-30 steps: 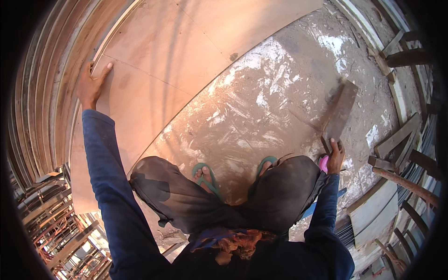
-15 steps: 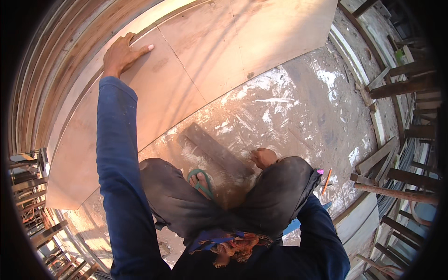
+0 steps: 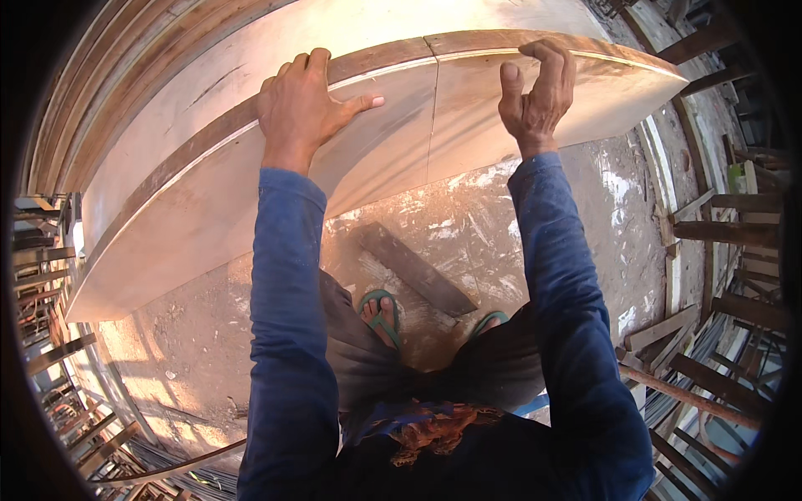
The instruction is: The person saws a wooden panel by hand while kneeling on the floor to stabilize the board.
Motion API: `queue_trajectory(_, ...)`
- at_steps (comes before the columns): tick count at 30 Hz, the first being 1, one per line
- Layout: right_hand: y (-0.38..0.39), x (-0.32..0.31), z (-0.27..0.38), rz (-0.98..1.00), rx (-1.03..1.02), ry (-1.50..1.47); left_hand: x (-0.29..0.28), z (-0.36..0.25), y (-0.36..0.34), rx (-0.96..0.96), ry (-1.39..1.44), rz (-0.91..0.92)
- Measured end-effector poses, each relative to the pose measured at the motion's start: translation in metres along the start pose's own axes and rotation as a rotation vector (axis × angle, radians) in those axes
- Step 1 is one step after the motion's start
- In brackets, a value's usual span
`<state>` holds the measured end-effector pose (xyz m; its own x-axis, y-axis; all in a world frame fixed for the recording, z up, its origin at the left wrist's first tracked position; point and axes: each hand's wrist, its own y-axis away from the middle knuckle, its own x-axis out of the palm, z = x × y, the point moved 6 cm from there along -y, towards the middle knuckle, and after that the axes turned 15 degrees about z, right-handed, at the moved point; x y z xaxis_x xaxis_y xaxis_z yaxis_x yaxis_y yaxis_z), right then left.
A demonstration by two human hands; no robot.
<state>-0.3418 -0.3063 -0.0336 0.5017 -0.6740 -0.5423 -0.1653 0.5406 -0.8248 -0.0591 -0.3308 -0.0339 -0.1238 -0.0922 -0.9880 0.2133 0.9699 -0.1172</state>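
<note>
A pale plywood panel [image 3: 384, 134] stands on edge across the upper view, with a long seam strip along its top. My left hand [image 3: 309, 108] is closed over that top edge, thumb on the near face. Farther right, my right hand [image 3: 536, 92] has its fingers bent onto the same edge, its thumb raised along the face. A dark wooden plank [image 3: 413, 263] lies loose on the dusty floor [image 3: 593, 217] just beyond my sandalled feet [image 3: 380, 317].
Stacked boards [image 3: 67, 108] curve along the upper left. Dark timber pieces [image 3: 718, 230], poles [image 3: 677, 388] and thin rods crowd the right side. More wooden framework [image 3: 42, 275] fills the left rim, and long strips [image 3: 184, 468] lie at the lower left.
The panel has tilted up toward upright. My left hand has moved rightward along it; my right hand has let go of the plank, now on the floor, and risen to the panel's edge.
</note>
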Motion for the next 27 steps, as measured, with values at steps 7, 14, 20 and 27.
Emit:
queue_trajectory(7,0.275,0.043,0.145,0.918,0.737,-0.179,-0.008,-0.012,-0.004,-0.056,-0.074,0.162)
queue_trajectory(14,0.397,0.039,0.175,1.141,0.794,-0.06,-0.005,-0.043,-0.018,0.28,0.021,0.496)
queue_trajectory(20,0.405,0.031,0.18,1.063,0.862,-0.146,0.006,-0.071,0.008,0.407,0.069,0.696)
queue_trajectory(27,0.408,0.009,0.175,0.965,0.992,-0.103,-0.007,-0.093,0.033,0.431,0.166,0.775)
